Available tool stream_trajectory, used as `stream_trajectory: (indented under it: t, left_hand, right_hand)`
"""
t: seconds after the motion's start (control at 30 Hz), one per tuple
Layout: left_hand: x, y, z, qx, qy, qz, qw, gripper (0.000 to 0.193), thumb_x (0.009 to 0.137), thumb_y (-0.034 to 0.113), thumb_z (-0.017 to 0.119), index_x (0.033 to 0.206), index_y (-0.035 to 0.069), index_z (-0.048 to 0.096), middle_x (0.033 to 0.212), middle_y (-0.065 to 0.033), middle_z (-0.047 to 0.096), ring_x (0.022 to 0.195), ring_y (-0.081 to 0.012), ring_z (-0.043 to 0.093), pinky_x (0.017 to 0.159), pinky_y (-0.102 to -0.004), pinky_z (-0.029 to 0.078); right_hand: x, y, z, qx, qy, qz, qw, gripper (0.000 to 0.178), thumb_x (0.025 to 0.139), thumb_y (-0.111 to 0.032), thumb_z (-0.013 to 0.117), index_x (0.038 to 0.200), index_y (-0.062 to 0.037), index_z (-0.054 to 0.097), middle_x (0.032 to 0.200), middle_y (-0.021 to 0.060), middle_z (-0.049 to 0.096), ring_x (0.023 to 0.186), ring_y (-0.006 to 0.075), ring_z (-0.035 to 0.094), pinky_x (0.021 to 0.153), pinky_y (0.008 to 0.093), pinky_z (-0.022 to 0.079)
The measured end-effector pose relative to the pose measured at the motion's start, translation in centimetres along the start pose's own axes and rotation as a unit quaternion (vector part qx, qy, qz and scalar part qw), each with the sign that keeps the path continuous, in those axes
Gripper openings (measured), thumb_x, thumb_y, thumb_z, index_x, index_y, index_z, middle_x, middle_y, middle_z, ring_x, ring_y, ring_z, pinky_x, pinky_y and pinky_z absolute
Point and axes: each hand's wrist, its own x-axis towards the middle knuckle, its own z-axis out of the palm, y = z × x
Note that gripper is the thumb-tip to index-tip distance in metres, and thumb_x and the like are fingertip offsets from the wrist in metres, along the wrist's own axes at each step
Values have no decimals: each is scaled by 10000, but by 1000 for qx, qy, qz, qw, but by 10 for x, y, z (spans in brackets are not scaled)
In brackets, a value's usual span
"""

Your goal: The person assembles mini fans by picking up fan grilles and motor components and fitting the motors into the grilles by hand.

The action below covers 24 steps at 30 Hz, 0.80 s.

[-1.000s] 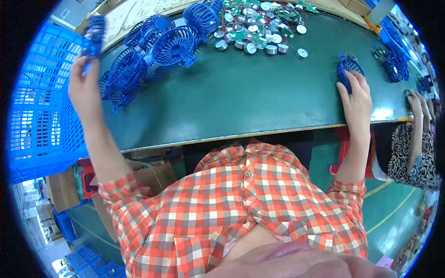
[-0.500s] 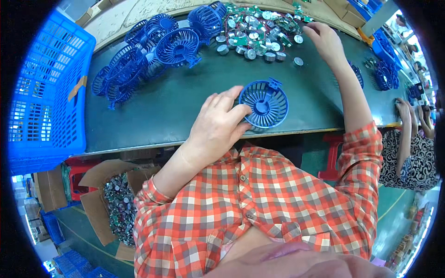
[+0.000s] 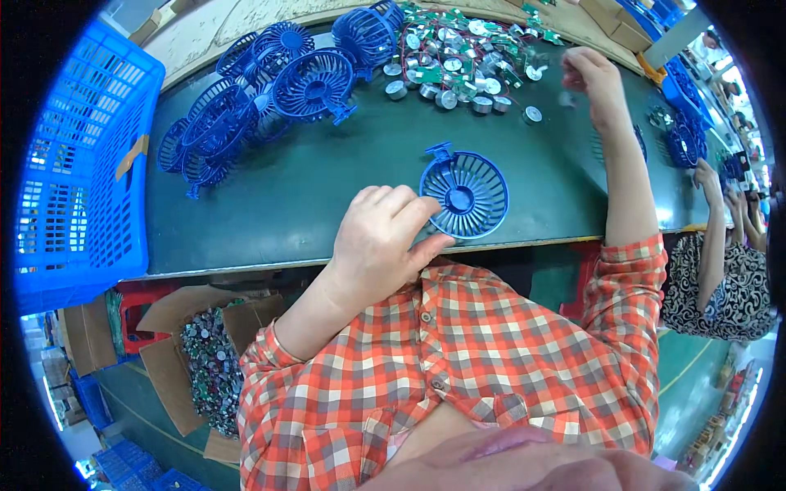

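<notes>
A round blue fan guard [image 3: 461, 198] with radial slots lies near the front edge of the bench, its hinged tab at the upper left. My left hand [image 3: 381, 237] pinches its left rim between thumb and fingers. To the right of the pile, my right hand [image 3: 594, 82] is raised with curled fingers. A blurred silvery piece, which looks like a small motor [image 3: 566, 98], hangs at its fingertips. The pile of silver motors with green circuit boards [image 3: 454, 69] and red wires spreads along the back of the bench. One loose motor [image 3: 532, 114] lies in front of it.
Several blue fan guards [image 3: 315, 86] are heaped at the back left. A blue plastic crate [image 3: 90, 164] stands at the left. Below it, an open cardboard box [image 3: 168, 376] holds many small parts. At the right sits another person in a patterned top [image 3: 720, 286].
The fan guard has turned, its tab swinging from upper right to upper left. My right hand has drawn off the pile toward the right, with a small silvery piece at its fingers.
</notes>
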Motion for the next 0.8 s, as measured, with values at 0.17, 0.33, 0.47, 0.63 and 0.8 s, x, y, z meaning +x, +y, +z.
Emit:
stream_trajectory:
  t: [0.17,0.33,0.47,0.63,0.8]
  left_hand:
    - [-7,1,-1,-42,5,-27,999,185,784,71,764,943,51,672,960,-89,653,862,-283,634,770,-394,491]
    - [-1,-1,1,-23,92,9,995,204,751,-15,705,943,49,685,1113,-131,652,1001,-325,639,856,-412,516]
    - [6,4,0,-10,25,41,999,261,712,-42,711,958,44,696,1210,-167,642,1107,-357,631,914,-424,530]
    - [-1,3,-2,-70,-9,33,997,291,693,-73,699,963,34,708,1213,-183,653,1087,-356,651,899,-429,538]
    - [-1,-5,3,-61,54,19,996,365,680,-102,637,1007,46,704,1244,-181,620,1073,-355,625,923,-441,512]
  right_hand:
    - [-14,-14,10,-15,11,-43,999,170,982,-225,647,968,-73,720,856,-19,643,741,63,558,717,264,487]
    - [-74,-45,46,-206,16,-239,949,169,966,-136,655,991,28,685,860,52,663,812,117,617,769,254,496]
    - [-123,-25,75,-388,-109,-311,861,194,891,-77,692,1076,-26,662,1000,150,704,919,347,675,827,384,549]
    - [-152,-46,72,-450,-184,-241,840,395,841,-85,726,1225,-58,634,1199,138,669,1133,351,619,946,408,515]
    - [-179,-18,57,-291,0,-207,934,512,839,-94,752,1333,-62,624,1204,137,661,1074,308,630,935,353,504]
